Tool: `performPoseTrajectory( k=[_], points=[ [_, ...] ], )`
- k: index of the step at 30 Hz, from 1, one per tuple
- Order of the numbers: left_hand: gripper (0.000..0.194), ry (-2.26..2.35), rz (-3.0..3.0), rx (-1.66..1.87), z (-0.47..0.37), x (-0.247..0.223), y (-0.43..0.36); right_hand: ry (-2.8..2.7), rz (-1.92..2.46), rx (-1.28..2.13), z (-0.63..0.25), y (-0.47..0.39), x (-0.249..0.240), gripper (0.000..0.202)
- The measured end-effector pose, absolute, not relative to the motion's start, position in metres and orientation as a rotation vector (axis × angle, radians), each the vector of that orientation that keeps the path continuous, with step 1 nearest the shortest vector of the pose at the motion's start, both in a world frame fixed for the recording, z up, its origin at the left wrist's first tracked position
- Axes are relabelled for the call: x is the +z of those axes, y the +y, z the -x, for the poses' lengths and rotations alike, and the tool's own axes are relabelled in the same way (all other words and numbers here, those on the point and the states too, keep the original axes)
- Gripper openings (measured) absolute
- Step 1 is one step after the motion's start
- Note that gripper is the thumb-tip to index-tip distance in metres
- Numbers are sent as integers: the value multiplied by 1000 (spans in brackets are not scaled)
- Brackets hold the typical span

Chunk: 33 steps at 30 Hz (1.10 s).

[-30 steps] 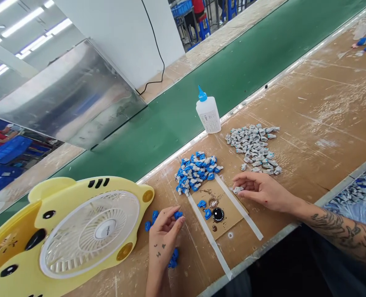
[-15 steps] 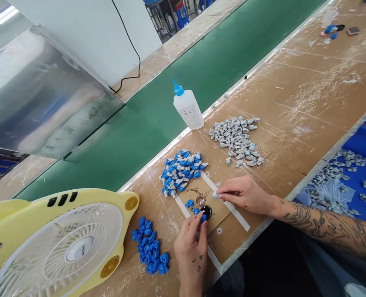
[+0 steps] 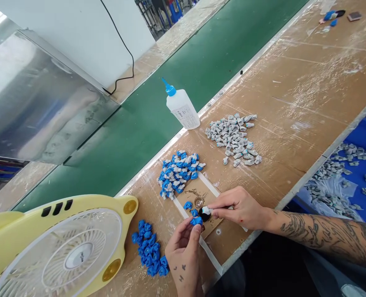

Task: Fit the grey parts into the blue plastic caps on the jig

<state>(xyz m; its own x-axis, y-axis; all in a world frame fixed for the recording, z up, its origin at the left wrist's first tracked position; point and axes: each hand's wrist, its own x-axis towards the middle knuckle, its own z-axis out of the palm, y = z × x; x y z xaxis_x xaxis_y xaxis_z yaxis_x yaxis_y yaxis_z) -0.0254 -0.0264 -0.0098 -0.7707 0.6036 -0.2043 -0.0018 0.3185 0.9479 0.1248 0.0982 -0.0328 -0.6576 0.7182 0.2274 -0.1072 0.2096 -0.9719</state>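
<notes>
Between the thumb and fingers of my left hand (image 3: 184,249) is a small blue plastic piece (image 3: 196,220). My right hand (image 3: 240,208) pinches a small grey piece (image 3: 206,210) just to the right of it, over a round black pot (image 3: 204,216) that it partly hides. The two pieces are close; I cannot tell whether they touch. Loose blue pieces (image 3: 188,205) lie beside a small clear round dish (image 3: 198,202) on the taped-down cardboard (image 3: 215,227). Joined blue-and-grey pieces (image 3: 180,171) form a pile behind.
A pile of grey pieces (image 3: 234,138) lies to the right, blue pieces (image 3: 150,249) to the left. A white bottle (image 3: 183,109) with a blue nozzle stands by the green belt (image 3: 133,132). A yellow fan (image 3: 125,239) lies at left; a blue bin (image 3: 362,177) holds more grey pieces.
My left hand has drawn the blue piece back from the black pot, toward the lower left. My right hand has brought the grey piece leftward and down, over the pot.
</notes>
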Motion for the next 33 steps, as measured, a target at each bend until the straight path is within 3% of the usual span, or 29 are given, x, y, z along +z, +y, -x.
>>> performPoseTrajectory(
  k=[6,19,33],
  points=[
    [39,1821,-317,1594,14,-9,-17,-1830,434,1422,-118,89,-29,28],
    [31,1811,-480,1421,35,-1,-12,-2047,351,1352,-112,103,-21,24],
    [34,2384,-872,1224,145,-4,16,-2245,539,1155,-165,141,-15,26]
  ],
)
